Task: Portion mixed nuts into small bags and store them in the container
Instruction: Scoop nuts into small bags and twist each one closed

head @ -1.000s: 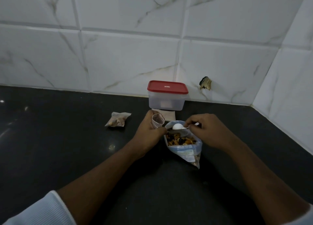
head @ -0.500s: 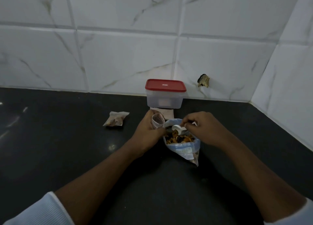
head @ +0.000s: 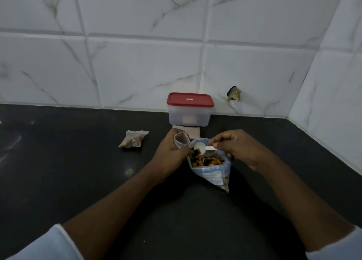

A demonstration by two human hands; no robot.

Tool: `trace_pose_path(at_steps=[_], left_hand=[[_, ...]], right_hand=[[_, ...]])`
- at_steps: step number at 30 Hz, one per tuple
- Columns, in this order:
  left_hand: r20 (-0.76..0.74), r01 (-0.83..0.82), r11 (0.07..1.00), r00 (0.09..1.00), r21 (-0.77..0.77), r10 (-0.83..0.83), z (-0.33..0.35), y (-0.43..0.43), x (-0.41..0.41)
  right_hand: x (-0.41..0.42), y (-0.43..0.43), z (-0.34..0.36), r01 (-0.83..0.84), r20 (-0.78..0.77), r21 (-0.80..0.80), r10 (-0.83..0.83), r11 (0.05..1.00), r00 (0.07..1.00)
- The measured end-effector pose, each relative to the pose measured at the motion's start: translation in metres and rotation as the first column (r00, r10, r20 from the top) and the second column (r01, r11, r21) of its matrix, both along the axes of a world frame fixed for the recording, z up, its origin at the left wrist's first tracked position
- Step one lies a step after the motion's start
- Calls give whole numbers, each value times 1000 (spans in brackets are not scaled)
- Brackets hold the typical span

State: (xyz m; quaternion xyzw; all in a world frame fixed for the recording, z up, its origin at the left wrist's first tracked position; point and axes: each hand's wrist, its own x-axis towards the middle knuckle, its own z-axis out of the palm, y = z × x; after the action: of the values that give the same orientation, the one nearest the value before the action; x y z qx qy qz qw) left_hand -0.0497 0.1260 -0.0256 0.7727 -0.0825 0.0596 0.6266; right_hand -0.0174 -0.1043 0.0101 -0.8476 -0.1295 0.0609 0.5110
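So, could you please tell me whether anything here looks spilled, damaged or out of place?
One thing: a broken hole with ragged dark edges in the wall tile, just right of the red-lidded container. Otherwise nothing stands out; I see nothing spilled on the dark counter, though the light is dim.

From my seat I can read nothing for sure: the red lid (head: 199, 101) of the container (head: 189, 118) carries a small mark near its middle, too tiny to make out, and the bag of nuts (head: 211, 173) has a pale blue label with white print, too blurred to read.
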Motion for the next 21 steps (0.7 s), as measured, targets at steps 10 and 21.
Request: trace_pose_path(at_steps=[10, 21], left_hand=[[-6, -14, 1000, 1000, 16, 14, 0, 0, 2], [6, -14, 1000, 1000, 8, 14, -2, -1, 2]], right_hand=[[3, 1, -6, 97, -98, 73, -90, 993, 991], [-3, 2, 8, 3, -91, 464, 44, 886, 995]])
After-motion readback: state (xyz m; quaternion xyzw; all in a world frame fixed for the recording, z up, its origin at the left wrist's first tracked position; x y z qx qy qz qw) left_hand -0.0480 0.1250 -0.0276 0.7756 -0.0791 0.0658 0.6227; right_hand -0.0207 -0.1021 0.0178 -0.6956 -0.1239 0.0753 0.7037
